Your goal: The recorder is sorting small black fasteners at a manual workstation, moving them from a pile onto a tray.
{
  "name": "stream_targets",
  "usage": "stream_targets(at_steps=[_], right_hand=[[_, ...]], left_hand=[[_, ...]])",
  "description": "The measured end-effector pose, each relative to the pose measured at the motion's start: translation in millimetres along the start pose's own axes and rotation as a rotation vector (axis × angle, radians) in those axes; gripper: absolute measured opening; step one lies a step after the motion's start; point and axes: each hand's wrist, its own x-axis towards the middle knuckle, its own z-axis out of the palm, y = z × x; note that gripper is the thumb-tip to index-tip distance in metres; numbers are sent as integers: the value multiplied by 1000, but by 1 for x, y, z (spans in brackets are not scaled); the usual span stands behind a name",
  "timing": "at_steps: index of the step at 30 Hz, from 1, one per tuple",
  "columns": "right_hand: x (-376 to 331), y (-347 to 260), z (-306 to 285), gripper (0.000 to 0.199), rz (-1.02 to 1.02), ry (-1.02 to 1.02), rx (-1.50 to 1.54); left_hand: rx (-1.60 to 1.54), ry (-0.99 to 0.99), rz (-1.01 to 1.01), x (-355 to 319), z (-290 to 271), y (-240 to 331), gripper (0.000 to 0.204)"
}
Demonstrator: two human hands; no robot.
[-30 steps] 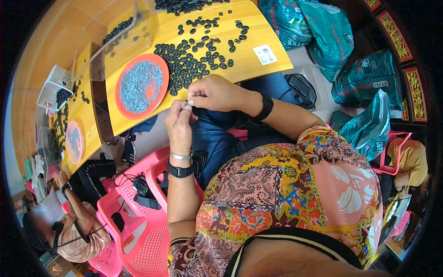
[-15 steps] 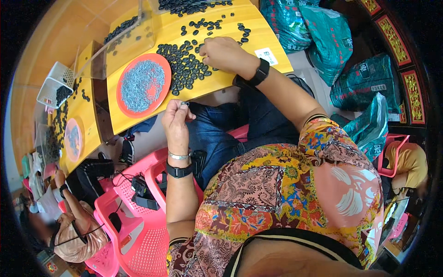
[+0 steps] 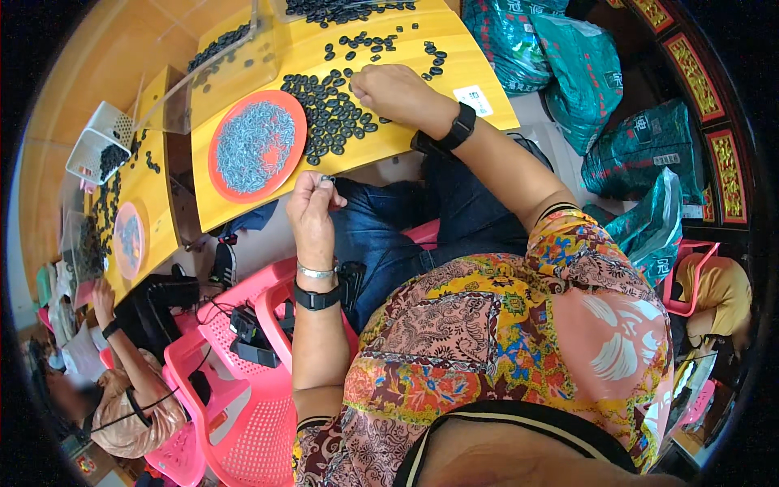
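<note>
My left hand (image 3: pixel 311 207) is held just off the table's near edge, thumb and fingers pinched on a small dark piece (image 3: pixel 327 178). Over the yellow table, my right hand (image 3: pixel 396 93) is closed, knuckles up, at the right side of a spread of black oval pieces (image 3: pixel 329 109). Its fingertips point down and are hidden, so what they hold does not show. An orange-red round plate (image 3: pixel 302 122) heaped with small silvery metal pieces (image 3: pixel 247 150) stands left of the ovals, nearer my left hand.
More black pieces (image 3: pixel 349 10) lie at the far edge, by a clear plastic bin (image 3: pixel 231 77). A white card (image 3: pixel 472 101) is at the table's right. Green bags (image 3: pixel 580 77) stand beyond it. At left, a co-worker's hand (image 3: pixel 103 299) is near another plate (image 3: pixel 128 239); a pink chair (image 3: pixel 251 406) is beside me.
The view has shifted slightly. My two hands keep nearly the same places and closed shapes. The co-worker's hand at left has moved a little farther up toward the table.
</note>
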Motion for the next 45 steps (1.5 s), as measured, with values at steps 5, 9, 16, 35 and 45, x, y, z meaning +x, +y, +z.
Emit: stream_targets(at_steps=[5, 9, 16, 35, 45], right_hand=[[3, 2, -1, 15, 6, 91, 381], [-8, -20, -16, 18, 265, -202, 1224], [-33, -56, -5, 18, 252, -287, 1547], [-57, -63, 14, 15, 387, -313, 1702], [-58, -66, 13, 19, 270, -219, 1474]], left_hand=[[14, -6, -8, 0, 1, 0, 9], [6, -5, -16, 0, 1, 1, 9], [-13, -3, 24, -3, 4, -1, 8], [-42, -33, -31, -5, 7, -2, 10], [-43, 13, -26, -3, 8, -4, 11]])
